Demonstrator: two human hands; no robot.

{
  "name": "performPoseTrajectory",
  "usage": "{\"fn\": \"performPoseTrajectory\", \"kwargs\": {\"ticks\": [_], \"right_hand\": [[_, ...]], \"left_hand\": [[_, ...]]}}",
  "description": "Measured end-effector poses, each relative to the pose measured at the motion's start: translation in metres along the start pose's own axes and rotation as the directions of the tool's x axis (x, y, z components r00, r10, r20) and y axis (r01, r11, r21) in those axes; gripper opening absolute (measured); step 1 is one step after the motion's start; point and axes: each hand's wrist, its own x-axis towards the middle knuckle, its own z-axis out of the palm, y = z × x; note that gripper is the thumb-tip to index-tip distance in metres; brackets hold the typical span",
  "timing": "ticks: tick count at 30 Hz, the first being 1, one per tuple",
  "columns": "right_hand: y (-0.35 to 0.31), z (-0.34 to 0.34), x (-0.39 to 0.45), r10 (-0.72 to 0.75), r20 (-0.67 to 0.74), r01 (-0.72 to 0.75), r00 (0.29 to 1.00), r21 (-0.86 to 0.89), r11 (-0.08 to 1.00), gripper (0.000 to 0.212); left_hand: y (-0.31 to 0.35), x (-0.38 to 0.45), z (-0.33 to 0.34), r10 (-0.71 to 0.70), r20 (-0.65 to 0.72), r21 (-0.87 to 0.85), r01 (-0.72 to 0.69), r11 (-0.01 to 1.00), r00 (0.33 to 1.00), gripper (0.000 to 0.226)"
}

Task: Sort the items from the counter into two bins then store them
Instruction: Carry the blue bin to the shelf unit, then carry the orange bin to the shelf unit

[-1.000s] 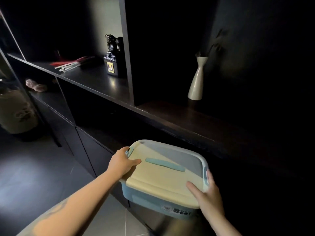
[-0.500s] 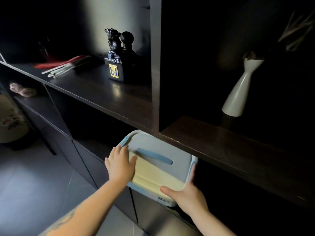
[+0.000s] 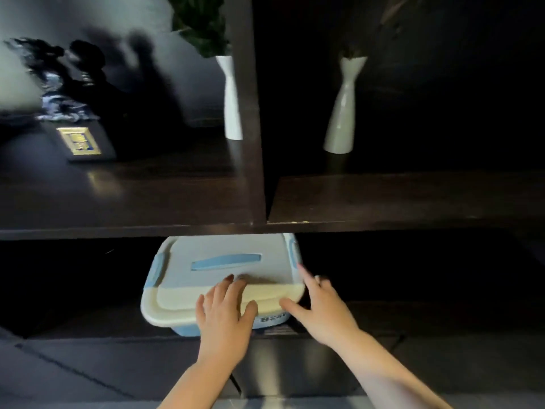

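Note:
A blue bin with a cream lid (image 3: 206,270) and a blue lid handle sits in the dark lower shelf opening, its back part under the shelf above. My left hand (image 3: 224,314) lies flat on the lid's front edge, fingers spread, thumb over the front rim. My right hand (image 3: 321,308) is at the bin's front right corner, fingers apart, thumb touching the lid's rim and forefinger along its right side. Neither hand grips the bin.
The dark wooden shelf board (image 3: 383,199) runs just above the bin, split by a vertical divider (image 3: 250,113). On it stand two white vases (image 3: 343,113) (image 3: 231,98) and a dark figurine on a base (image 3: 73,113). Grey floor lies below.
The bin has gone further into the lower shelf opening. My hands have shifted from its sides to its front edge and loosened. The view has swung to face the shelf squarely.

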Motion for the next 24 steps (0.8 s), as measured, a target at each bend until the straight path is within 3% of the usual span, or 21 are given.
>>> {"fn": "performPoseTrajectory", "kwargs": {"ticks": [3, 8, 15, 24], "right_hand": [[0.028, -0.016, -0.043, -0.027, -0.090, 0.014, 0.996, -0.137, 0.991, 0.073], [0.106, -0.067, -0.131, 0.232, -0.283, -0.291, 0.931, -0.190, 0.938, 0.068], [0.222, -0.140, -0.285, 0.553, -0.498, -0.666, 0.668, -0.068, 0.743, 0.066], [0.375, -0.228, -0.483, 0.721, -0.612, -0.873, 0.324, 0.099, 0.477, 0.065]], "left_hand": [[0.033, -0.001, 0.008, 0.196, 0.033, -0.057, -0.194, 0.979, 0.980, 0.033], [0.137, -0.025, 0.057, 0.471, 0.163, -0.152, -0.450, 0.880, 0.867, 0.041], [0.305, -0.123, 0.141, 0.780, 0.366, -0.285, -0.737, 0.613, 0.507, 0.043], [0.534, -0.291, 0.238, 0.910, 0.378, -0.488, -0.799, 0.351, 0.170, 0.043]]}}
